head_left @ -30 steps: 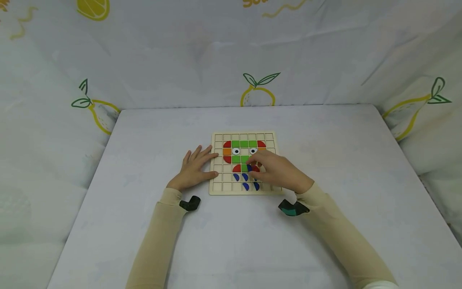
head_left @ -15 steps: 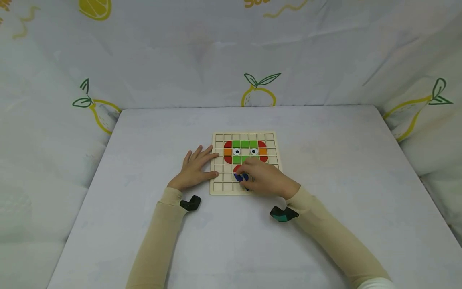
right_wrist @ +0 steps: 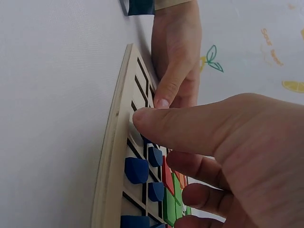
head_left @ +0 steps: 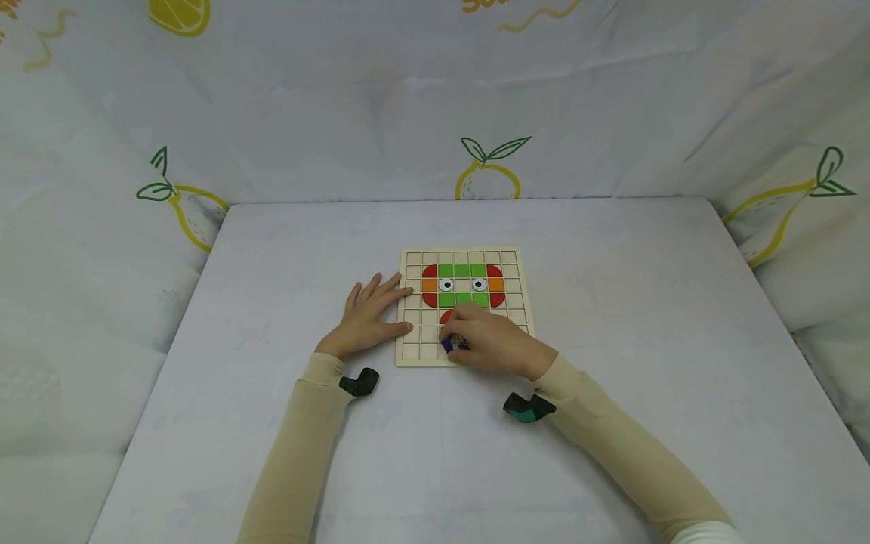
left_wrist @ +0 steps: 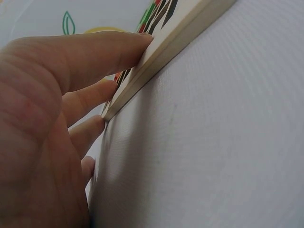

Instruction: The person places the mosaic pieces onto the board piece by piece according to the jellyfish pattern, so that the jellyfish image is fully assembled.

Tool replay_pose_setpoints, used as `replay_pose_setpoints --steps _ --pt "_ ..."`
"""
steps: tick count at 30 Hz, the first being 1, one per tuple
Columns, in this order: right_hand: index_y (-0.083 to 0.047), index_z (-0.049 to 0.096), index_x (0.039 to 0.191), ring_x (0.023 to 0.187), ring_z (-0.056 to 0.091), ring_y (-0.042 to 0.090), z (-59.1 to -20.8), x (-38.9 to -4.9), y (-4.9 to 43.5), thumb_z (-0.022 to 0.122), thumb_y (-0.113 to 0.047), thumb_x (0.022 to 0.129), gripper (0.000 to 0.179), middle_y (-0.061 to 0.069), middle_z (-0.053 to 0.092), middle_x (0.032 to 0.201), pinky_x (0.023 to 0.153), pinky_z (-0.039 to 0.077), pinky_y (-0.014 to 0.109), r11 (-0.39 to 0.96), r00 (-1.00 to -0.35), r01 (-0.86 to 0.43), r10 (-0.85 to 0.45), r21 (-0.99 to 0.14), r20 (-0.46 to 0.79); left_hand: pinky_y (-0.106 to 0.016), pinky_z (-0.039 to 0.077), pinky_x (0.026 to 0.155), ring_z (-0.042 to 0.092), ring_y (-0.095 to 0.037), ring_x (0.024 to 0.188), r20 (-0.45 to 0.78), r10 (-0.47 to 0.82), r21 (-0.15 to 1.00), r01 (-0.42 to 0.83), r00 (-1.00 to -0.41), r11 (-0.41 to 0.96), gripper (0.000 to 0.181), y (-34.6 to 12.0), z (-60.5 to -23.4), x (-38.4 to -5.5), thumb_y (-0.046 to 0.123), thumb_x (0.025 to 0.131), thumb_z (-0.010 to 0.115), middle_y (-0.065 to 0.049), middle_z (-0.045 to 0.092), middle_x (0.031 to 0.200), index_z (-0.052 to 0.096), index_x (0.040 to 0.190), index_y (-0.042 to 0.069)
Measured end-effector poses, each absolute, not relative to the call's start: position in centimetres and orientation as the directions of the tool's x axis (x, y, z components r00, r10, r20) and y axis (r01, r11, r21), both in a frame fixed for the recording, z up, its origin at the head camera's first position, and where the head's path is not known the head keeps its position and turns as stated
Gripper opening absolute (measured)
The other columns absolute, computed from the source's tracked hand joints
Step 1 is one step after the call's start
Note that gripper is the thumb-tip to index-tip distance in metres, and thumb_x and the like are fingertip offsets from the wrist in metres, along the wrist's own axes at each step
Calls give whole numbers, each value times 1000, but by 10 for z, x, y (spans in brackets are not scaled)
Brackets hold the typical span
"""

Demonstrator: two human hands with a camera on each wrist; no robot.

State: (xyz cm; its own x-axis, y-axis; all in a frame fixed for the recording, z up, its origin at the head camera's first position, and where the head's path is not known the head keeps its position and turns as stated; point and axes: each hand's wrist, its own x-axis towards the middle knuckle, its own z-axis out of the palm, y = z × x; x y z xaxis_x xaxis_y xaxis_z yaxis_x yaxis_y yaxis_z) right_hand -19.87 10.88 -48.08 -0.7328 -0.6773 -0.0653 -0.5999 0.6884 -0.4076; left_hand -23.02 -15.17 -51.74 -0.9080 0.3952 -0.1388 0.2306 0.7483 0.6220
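A square wooden grid board lies on the table, with coloured tiles set in its cells. My left hand rests against the board's left side, fingers spread and fairly straight; in the left wrist view, the thumb touches its edge. Over the board's lower part, my right hand pinches a small blue rounded tile between thumb and fingers. The right wrist view shows that tile mostly hidden behind the thumb. Several other blue tiles lie in nearby cells, largely covered by the hand in the head view.
Green tiles, red corner tiles, orange tiles and two eye tiles form a face shape higher on the board. A white cloth-covered table surrounds it, with a lemon-print curtain behind.
My right hand has moved left and toward the board's near edge, carrying the blue tile from beside the red tile to the lower rows. The left hand has stayed still.
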Motion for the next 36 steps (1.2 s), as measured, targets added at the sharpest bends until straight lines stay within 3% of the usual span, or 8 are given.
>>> replay_pose_setpoints --steps 5,25,36 --pt "-19 75 112 90 48 11 -481 -198 108 77 -26 90 23 -4 59 103 69 45 21 682 -721 -611 -689 -403 -73 -53 -12 127 -2 -26 161 -136 393 619 232 -909 750 69 -152 -516 -230 37 91 71 1 18 172 45 154 23" --pt "-19 75 117 93 51 12 -481 -198 106 78 -29 90 29 -4 62 107 74 47 24 687 -707 -627 -700 -367 -100 -53 -13 127 -2 -26 161 -129 390 619 234 -912 750 69 -152 -521 -232 38 91 71 2 19 171 45 154 24" --pt "-21 74 119 88 47 11 -481 -198 106 76 -31 91 30 -5 59 101 66 43 21 686 -705 -623 -700 -375 -110 -53 -13 127 -2 -27 161 -123 390 613 239 -913 753 69 -153 -521 -231 37 91 71 1 18 172 45 154 23"
